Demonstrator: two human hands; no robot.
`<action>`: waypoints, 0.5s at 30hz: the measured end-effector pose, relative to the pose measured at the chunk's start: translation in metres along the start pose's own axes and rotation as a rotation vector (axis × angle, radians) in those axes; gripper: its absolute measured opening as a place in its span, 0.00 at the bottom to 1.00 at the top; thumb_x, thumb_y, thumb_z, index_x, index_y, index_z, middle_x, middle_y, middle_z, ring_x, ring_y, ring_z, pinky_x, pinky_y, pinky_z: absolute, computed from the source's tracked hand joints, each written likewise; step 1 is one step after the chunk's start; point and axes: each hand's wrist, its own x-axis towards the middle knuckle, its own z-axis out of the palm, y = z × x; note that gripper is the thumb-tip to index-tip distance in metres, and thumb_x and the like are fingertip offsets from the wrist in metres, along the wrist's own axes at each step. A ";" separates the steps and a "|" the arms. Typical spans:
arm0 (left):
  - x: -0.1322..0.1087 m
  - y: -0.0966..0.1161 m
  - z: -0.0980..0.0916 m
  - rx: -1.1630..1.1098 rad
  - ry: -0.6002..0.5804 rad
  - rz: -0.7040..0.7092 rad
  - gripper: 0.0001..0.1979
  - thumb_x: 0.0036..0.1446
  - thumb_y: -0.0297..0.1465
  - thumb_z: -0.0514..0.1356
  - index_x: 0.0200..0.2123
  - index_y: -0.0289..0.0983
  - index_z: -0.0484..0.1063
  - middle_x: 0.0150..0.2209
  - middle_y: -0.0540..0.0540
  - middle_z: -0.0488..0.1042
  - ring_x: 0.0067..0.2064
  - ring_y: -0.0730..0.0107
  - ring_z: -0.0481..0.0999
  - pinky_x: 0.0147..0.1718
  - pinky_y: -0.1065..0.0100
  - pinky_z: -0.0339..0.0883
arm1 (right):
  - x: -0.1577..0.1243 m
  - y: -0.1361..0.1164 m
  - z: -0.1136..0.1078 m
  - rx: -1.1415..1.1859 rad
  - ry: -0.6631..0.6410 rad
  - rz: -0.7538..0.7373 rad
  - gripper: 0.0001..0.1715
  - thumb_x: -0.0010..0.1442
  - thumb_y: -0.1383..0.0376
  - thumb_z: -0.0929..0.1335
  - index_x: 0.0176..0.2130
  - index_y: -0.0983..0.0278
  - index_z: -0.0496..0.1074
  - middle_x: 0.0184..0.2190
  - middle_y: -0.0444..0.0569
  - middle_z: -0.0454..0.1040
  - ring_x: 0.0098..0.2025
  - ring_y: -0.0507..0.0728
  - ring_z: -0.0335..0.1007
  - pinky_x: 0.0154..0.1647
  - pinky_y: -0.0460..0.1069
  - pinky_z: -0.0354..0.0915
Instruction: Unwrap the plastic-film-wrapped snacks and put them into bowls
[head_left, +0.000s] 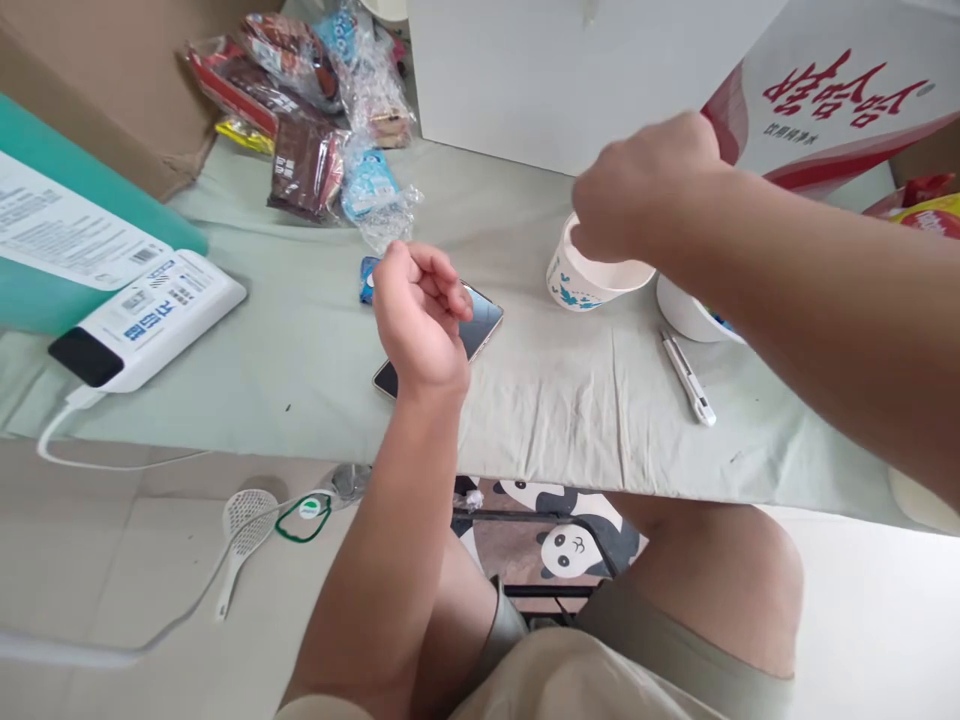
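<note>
My left hand [421,320] is raised palm-up above a dark smartphone [484,322], its fingers loosely curled and apart, with nothing in them. A small blue packet [367,280] lies just behind that hand. Over the white paper cup [581,285] with blue leaf print, my right hand [649,185] is bent down at the rim, its fingers curled closed. Its fingertips and whatever they hold are hidden. Beside the cup sits a white bowl [686,312] with something blue inside, partly behind my right forearm. A white utility knife [688,380] rests in front of the bowl.
Wrapped snacks [307,165] are piled at the back left. A white power bank [161,315] with a cable lies by a green container [67,220]. A white box [525,80] and a red-and-white package [840,110] stand behind. A slotted white strainer [247,520] is below the table edge.
</note>
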 end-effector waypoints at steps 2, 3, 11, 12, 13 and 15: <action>0.001 0.005 -0.002 -0.035 0.049 0.015 0.31 0.72 0.49 0.49 0.19 0.41 0.65 0.16 0.52 0.54 0.18 0.73 0.53 0.21 0.66 0.49 | -0.008 -0.044 -0.019 -0.045 0.007 -0.031 0.11 0.57 0.57 0.74 0.32 0.63 0.77 0.34 0.59 0.76 0.49 0.78 0.77 0.50 0.74 0.71; 0.002 0.007 -0.004 -0.036 0.082 0.030 0.31 0.73 0.48 0.47 0.18 0.41 0.63 0.16 0.53 0.52 0.18 0.73 0.51 0.21 0.66 0.48 | -0.011 -0.067 -0.021 -0.021 0.011 -0.066 0.14 0.62 0.55 0.71 0.41 0.62 0.78 0.39 0.59 0.78 0.50 0.75 0.77 0.50 0.70 0.72; 0.007 0.023 -0.013 0.024 0.377 0.201 0.28 0.74 0.38 0.39 0.19 0.40 0.53 0.16 0.54 0.46 0.18 0.74 0.46 0.20 0.66 0.44 | -0.006 -0.157 0.031 0.206 -0.163 -0.225 0.36 0.63 0.58 0.72 0.67 0.61 0.67 0.59 0.61 0.75 0.59 0.70 0.75 0.51 0.58 0.72; 0.007 0.023 -0.013 0.027 0.365 0.239 0.28 0.74 0.38 0.40 0.19 0.40 0.53 0.16 0.54 0.46 0.18 0.74 0.46 0.20 0.66 0.44 | -0.004 -0.157 0.032 0.214 -0.151 -0.224 0.36 0.62 0.57 0.73 0.66 0.61 0.67 0.59 0.61 0.75 0.58 0.70 0.75 0.50 0.57 0.72; 0.006 0.023 -0.014 0.023 0.358 0.281 0.27 0.74 0.39 0.42 0.19 0.40 0.53 0.16 0.54 0.46 0.17 0.74 0.46 0.20 0.67 0.43 | -0.002 -0.155 0.032 0.229 -0.130 -0.224 0.35 0.62 0.57 0.73 0.65 0.61 0.68 0.59 0.61 0.75 0.56 0.70 0.76 0.49 0.57 0.72; 0.005 0.021 -0.017 0.031 0.345 0.324 0.27 0.73 0.41 0.44 0.19 0.41 0.55 0.16 0.54 0.49 0.17 0.75 0.49 0.19 0.67 0.46 | -0.003 -0.148 0.027 0.267 -0.075 -0.212 0.32 0.62 0.56 0.71 0.63 0.61 0.70 0.57 0.60 0.75 0.51 0.70 0.78 0.46 0.58 0.71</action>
